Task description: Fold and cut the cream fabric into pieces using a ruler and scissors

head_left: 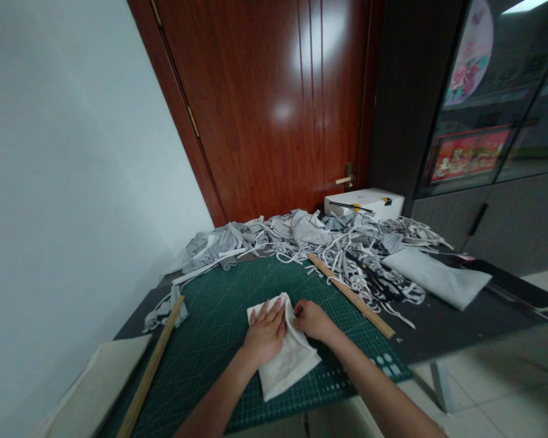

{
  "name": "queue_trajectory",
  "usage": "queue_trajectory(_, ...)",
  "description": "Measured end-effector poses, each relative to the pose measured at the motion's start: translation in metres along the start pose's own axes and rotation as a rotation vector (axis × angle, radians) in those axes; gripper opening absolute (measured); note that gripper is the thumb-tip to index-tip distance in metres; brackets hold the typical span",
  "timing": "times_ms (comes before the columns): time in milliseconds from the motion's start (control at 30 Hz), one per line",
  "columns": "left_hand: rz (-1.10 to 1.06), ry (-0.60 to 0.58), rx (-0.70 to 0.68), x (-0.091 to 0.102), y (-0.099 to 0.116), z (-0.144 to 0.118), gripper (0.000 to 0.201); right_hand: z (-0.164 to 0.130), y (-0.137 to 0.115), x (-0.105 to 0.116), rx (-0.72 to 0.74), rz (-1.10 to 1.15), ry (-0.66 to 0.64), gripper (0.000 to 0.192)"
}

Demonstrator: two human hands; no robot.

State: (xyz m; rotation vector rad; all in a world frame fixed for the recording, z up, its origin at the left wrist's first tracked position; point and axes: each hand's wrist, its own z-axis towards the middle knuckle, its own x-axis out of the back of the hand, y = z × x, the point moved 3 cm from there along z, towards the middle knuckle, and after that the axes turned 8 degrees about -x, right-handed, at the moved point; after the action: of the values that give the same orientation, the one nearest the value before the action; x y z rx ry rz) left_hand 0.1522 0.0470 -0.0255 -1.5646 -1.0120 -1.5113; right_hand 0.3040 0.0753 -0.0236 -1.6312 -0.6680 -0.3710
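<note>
On the green cutting mat [219, 316] the left hand [265, 333] presses flat, fingers released, on a folded white cloth [287, 365], the right hand [311, 320] pinching its edge, near a white box [369, 201] with unreadable print.

A white folded cloth [287, 359] lies flat on the green cutting mat [210, 322], near its front edge. One corner is lifted into a ridge.
</note>
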Motion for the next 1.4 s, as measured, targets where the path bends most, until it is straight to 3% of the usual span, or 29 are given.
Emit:
queue_trajectory(133,-0.002,-0.009,0.004,0.002,0.001,0.001,0.053,-0.005,0.0,-0.003,0.027,0.038,0.042,0.037)
queue_trajectory(333,0.007,-0.005,-0.006,0.005,0.004,-0.001,0.055,-0.01,0.003,-0.011,0.054,0.061,0.077,0.022)
queue_trajectory(667,0.034,0.013,-0.013,0.003,0.005,-0.002,0.056,-0.025,0.004,-0.009,0.136,-0.004,-0.024,0.04)
queue_trajectory(900,0.019,-0.068,-0.025,0.007,0.005,-0.001,0.064,-0.033,-0.001,-0.012,0.112,-0.079,0.059,0.032)
queue_trajectory(1067,0.018,-0.029,-0.054,0.006,0.005,-0.003,0.059,-0.042,0.01,0.0,0.153,-0.056,0.04,0.014)
queue_trajectory(1167,0.021,0.007,-0.06,0.005,0.005,-0.004,0.059,-0.054,0.017,0.004,0.169,-0.044,0.028,0.014)
queue_trajectory(1333,0.019,0.024,-0.072,0.003,0.004,-0.005,0.063,-0.076,0.024,0.001,0.188,-0.2,0.166,0.027)
queue_trajectory(1400,0.023,0.02,-0.07,0.003,0.004,-0.005,0.063,-0.082,0.025,0.001,0.277,-0.315,0.227,0.037)
